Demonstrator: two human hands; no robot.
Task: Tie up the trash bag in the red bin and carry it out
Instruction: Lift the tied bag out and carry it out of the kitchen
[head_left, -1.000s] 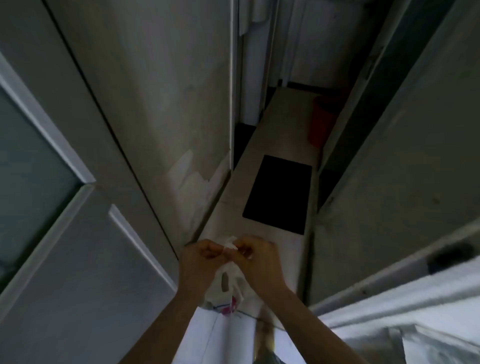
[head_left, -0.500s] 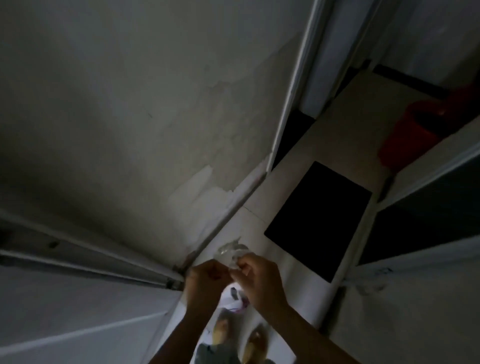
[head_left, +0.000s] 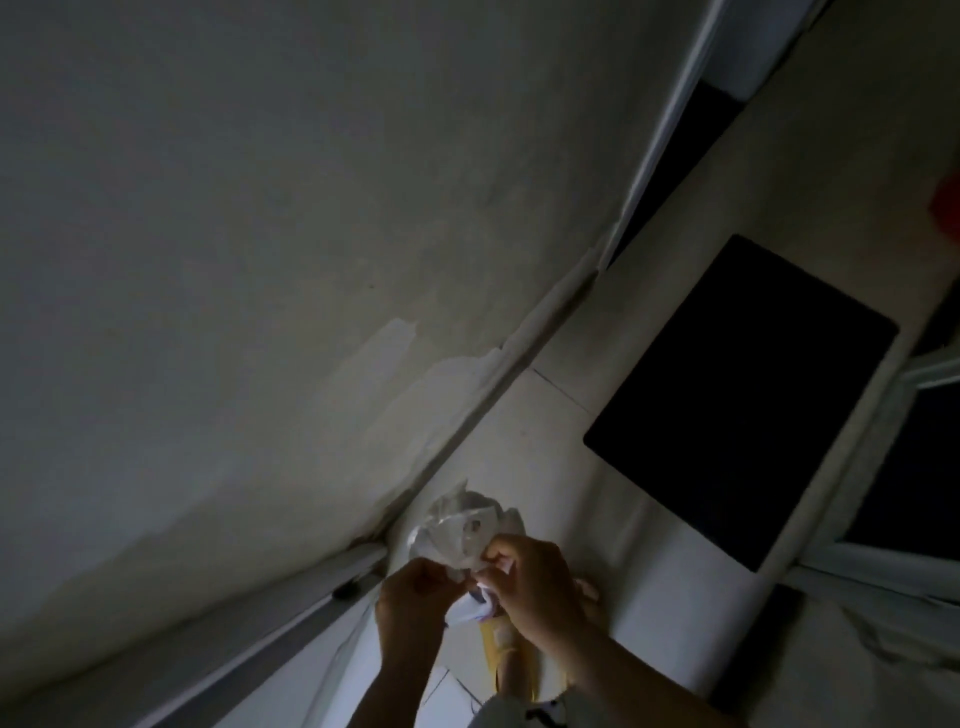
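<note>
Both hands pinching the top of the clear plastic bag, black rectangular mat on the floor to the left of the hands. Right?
Not quite. In the head view the black rectangular mat lies to the right of the hands, not the left. The rest holds: the left hand and right hand both pinch the top of the clear plastic bag.

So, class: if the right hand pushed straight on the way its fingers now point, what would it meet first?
The right hand points toward the left hand, with only the gathered trash bag plastic pinched between them. It would probably meet that plastic, then the left hand; depth is unclear.
</note>
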